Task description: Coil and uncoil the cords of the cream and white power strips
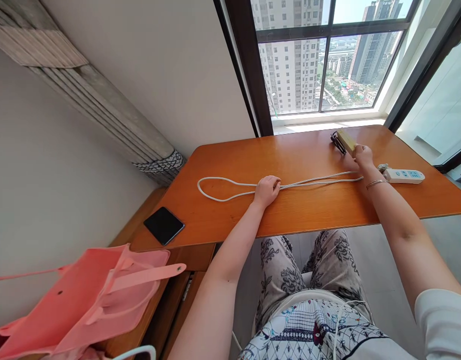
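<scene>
White cable (234,189) lay doubled across the orange wooden table (309,210), and it serves as the landmark. Fingers of the left hand (267,190) were curled down onto both strands near the cable's middle, pinning them to the wood. Fingers of the right hand (361,156) were closed on a yellowish block (345,139) just beyond the cable's right end, with a dark clip-like object (337,143) touching the block. A white power strip (403,175) lay at the cable's right end, partly hidden behind the right wrist. Off the cable's looped left end sat a black phone (163,225) on a lower ledge, with a pink bag (84,300) nearer still.
</scene>
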{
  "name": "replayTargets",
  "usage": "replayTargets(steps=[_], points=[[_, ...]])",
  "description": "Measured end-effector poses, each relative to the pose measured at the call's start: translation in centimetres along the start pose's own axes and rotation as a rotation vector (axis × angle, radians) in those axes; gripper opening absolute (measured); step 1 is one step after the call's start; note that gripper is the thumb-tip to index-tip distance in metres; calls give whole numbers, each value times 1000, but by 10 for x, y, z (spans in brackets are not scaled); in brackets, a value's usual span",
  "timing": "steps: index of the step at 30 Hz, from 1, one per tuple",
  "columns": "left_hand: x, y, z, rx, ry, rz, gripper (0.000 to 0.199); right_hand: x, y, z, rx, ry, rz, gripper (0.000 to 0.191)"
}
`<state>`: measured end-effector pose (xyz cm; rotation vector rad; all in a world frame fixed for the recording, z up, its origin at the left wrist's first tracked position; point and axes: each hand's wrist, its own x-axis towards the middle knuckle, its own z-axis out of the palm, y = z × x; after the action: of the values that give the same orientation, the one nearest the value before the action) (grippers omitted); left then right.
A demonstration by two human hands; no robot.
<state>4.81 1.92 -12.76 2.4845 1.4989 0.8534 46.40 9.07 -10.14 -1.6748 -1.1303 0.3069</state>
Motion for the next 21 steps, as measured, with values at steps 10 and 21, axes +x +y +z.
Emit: replayTargets(steps=[10,21], points=[[-2,-3,1,-69,46,-46,27,-90,-52,24,817,-274,250,40],[2,4,5,-132,106,-68,39,-108,-56,33,857,-319,220,40]])
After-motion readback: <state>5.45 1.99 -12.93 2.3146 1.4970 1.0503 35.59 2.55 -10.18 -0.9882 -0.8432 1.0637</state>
